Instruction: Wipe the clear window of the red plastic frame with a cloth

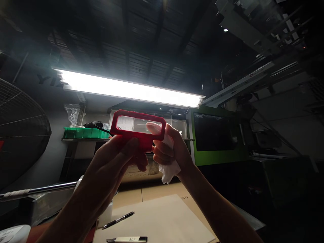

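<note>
A red plastic frame (139, 115) with a long window through it is held up under the bright lamp. My left hand (116, 155) grips its lower part, the thumb on the near face and the fingers curled beneath. My right hand (174, 145) is closed round a crumpled white tissue (169, 172) at the frame's right end. One right finger shows through the window, behind the frame. Whether the tissue touches the frame, I cannot tell.
A tube lamp (131, 89) hangs above. Behind are a green bin (81, 133) on a shelf and a green machine (220, 157). Below, a black pen (118, 220) and a cutter marked A07 (129, 239) lie on cardboard (162, 216). A large fan (22, 135) stands left.
</note>
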A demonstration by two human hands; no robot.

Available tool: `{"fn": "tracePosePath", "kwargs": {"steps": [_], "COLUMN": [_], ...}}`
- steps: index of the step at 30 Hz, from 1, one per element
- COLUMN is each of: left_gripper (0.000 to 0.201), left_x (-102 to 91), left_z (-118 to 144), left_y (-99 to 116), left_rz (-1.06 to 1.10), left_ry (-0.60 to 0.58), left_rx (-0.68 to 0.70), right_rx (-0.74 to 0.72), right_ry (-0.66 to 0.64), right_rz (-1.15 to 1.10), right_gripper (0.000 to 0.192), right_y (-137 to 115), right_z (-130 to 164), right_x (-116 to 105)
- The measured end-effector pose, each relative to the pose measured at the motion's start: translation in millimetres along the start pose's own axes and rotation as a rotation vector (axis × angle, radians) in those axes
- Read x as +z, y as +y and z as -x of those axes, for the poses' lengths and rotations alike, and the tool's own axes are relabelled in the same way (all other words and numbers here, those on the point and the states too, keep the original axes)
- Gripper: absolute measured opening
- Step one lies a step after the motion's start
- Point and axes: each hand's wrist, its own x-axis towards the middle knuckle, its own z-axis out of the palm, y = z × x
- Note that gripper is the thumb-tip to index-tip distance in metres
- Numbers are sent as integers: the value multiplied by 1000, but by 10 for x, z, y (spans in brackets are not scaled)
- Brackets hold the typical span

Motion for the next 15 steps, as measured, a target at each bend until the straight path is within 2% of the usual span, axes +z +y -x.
{"fn": "tracePosePath", "kwargs": {"steps": [8, 11, 15], "left_gripper": [10, 11, 14], "left_x": [30, 35, 11], "left_z": [-7, 6, 13], "left_y": [-5, 11, 12], "left_rz": [5, 3, 15], "left_ry": [59, 60, 65], "left_rx": [-4, -4, 0], "right_rx": [-83, -132, -101], "right_ry": [74, 160, 251], "right_rz": [-33, 16, 46], "right_gripper": [27, 32, 33], "right_y": [65, 93, 113], "right_z": [18, 9, 6], "right_x": [34, 14, -3]}}
